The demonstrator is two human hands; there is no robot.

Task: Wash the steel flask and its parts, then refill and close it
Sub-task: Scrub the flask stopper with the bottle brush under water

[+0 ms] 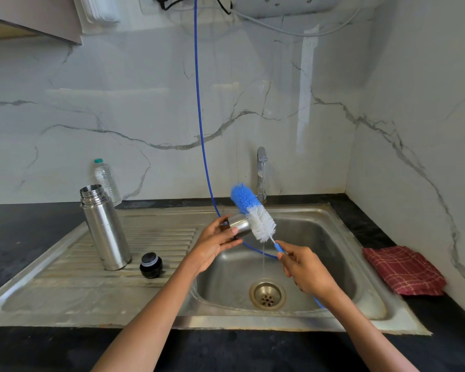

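The open steel flask (104, 229) stands upright on the sink's drainboard, at the left. Its black stopper (151, 265) lies just right of the flask's base. My left hand (214, 244) holds the flask's steel cup (239, 225) over the basin's left edge. My right hand (305, 268) grips the blue handle of a bottle brush (253, 210), whose blue and white bristles lie against the cup's right side. A thin stream of water runs from the tap (261, 173) into the basin behind the brush.
The steel sink (355, 237) has a drain (267, 295) in the middle of the basin. A clear plastic bottle (106, 181) stands against the marble wall behind the flask. A red checked cloth (404, 269) lies on the dark counter at right. A blue hose (199, 103) hangs into the basin.
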